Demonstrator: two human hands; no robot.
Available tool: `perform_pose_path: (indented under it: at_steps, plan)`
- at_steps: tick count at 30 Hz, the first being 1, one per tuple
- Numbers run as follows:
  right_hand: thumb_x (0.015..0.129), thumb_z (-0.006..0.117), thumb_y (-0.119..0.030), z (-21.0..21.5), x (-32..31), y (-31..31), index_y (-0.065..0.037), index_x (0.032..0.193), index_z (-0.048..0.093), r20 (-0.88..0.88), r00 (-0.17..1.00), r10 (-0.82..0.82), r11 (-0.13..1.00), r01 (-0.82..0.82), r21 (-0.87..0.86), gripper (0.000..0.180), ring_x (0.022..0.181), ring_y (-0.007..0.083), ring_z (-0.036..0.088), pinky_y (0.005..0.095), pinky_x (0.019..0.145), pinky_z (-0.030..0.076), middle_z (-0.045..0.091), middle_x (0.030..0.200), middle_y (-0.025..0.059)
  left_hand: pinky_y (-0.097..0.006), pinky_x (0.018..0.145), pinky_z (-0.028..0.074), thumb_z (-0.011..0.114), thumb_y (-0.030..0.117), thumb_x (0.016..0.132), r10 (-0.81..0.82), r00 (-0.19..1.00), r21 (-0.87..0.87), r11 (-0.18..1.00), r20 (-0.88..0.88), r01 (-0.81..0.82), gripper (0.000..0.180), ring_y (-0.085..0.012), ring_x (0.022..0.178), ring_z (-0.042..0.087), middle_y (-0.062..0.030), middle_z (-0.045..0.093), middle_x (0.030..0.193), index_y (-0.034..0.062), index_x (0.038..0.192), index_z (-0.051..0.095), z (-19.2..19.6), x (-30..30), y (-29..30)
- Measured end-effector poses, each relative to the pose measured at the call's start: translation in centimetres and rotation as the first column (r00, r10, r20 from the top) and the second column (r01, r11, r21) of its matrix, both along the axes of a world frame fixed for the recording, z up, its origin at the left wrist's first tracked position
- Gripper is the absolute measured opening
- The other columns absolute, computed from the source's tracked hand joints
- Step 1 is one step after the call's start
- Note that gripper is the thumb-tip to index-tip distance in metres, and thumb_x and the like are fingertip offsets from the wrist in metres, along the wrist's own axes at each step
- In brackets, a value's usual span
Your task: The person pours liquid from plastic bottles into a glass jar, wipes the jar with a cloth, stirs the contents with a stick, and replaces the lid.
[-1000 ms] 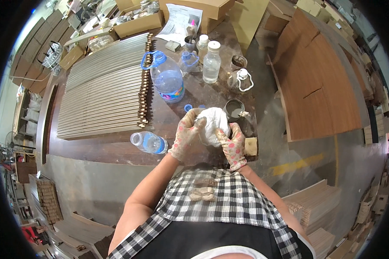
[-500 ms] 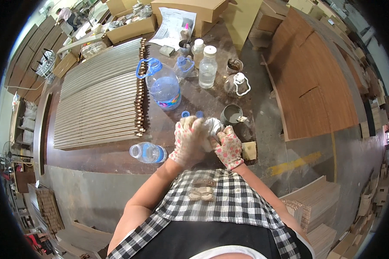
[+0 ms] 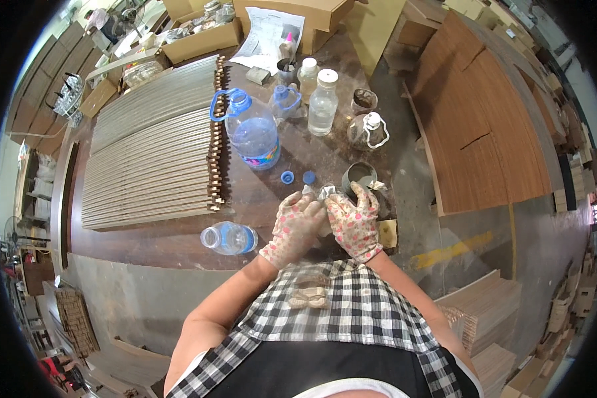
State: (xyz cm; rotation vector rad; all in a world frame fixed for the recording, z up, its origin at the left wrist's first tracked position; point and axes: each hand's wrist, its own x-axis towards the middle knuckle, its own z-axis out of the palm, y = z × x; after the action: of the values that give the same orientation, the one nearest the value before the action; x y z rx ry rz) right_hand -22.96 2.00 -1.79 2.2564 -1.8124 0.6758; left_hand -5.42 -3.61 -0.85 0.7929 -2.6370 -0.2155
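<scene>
Both my hands wear white gloves with pink dots and are close together at the table's front edge. My left hand has its fingers bent inward around something crumpled and white. My right hand grips the same white piece from the other side. Only its top shows between the fingertips; cloth or thin plastic, I cannot tell which. Just beyond my right fingers stands a grey cup with a white scrap at its rim. Two blue bottle caps lie ahead of my left hand.
A blue-handled water jug stands ahead, beside clear bottles and a white-handled jug. A small bottle lies on its side at left. Stacked strips cover the left table. A sponge-like block sits at the right edge.
The larger white crumpled bundle between my hands is now mostly hidden. My left hand has lowered and my right hand has turned over, fingers pointing forward.
</scene>
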Motion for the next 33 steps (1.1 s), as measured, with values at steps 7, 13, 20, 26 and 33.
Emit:
perform_pose_path:
  at_steps: [7, 13, 20, 26, 33]
  plan:
    - [0.080, 0.059, -0.016, 0.3, 0.0, -1.0, -0.010, 0.096, 0.067, -0.029, 0.998, 0.049, 0.996, -0.047, 0.079, 0.018, 0.122, 0.0368, 0.050, 0.0559, 0.099, 0.038, 0.066, 0.113, 0.0077, -0.046, 0.100, 0.037, 0.077, 0.030, 0.054, 0.081, 0.992, -0.008, 0.997, 0.096, -0.081, 0.052, -0.0273, 0.108, 0.057, -0.0040, 0.062, 0.107, 0.0123, 0.102, 0.066, 0.5, -0.8, 0.2]
    - [0.081, 0.063, -0.026, 1.2, -0.3, 0.7, -0.010, 0.089, 0.068, 0.072, 0.991, 0.116, 0.990, -0.121, 0.068, 0.019, 0.107, 0.0304, 0.055, 0.0494, 0.090, 0.041, 0.062, 0.125, 0.0080, -0.048, 0.097, 0.037, 0.073, 0.036, 0.063, 0.128, 0.989, -0.059, 0.990, 0.068, -0.125, 0.047, -0.0290, 0.112, 0.051, -0.0039, 0.059, 0.116, 0.0150, 0.104, 0.065, 0.3, -0.4, 0.6]
    - [0.087, 0.062, -0.041, 2.9, -0.4, 2.0, -0.005, 0.096, 0.072, -0.075, 0.984, 0.162, 0.904, -0.117, 0.412, 0.038, 0.133, 0.0422, 0.040, 0.0656, 0.108, 0.024, 0.042, 0.150, 0.0120, -0.045, 0.095, 0.037, 0.066, 0.038, 0.067, 0.278, 0.940, -0.059, 0.961, 0.197, -0.272, 0.047, -0.0268, 0.107, 0.050, -0.0041, 0.054, 0.100, 0.0126, 0.107, 0.063, -0.4, -1.8, -0.3]
    - [0.081, 0.068, -0.036, 2.7, -0.9, 2.4, -0.006, 0.105, 0.069, 0.015, 0.986, 0.164, 0.962, -0.163, 0.217, 0.039, 0.126, 0.0353, 0.046, 0.0590, 0.107, 0.028, 0.051, 0.141, 0.0115, -0.050, 0.100, 0.036, 0.073, 0.019, 0.069, 0.168, 0.986, 0.100, 0.981, -0.025, -0.164, 0.049, -0.0309, 0.122, 0.048, -0.0045, 0.060, 0.120, 0.0118, 0.117, 0.065, 3.1, 0.0, 0.5]
    - [0.076, 0.072, -0.035, 1.9, -0.4, 1.9, -0.009, 0.109, 0.069, 0.053, 0.961, 0.271, 0.905, -0.273, 0.326, 0.042, 0.131, 0.0355, 0.042, 0.0614, 0.108, 0.026, 0.063, 0.120, 0.0064, -0.053, 0.104, 0.034, 0.072, 0.038, 0.075, -0.009, 0.996, 0.036, 0.999, 0.085, 0.006, 0.033, -0.0333, 0.127, 0.047, -0.0001, 0.064, 0.111, 0.0213, 0.104, 0.070, 2.5, 1.9, 2.6]
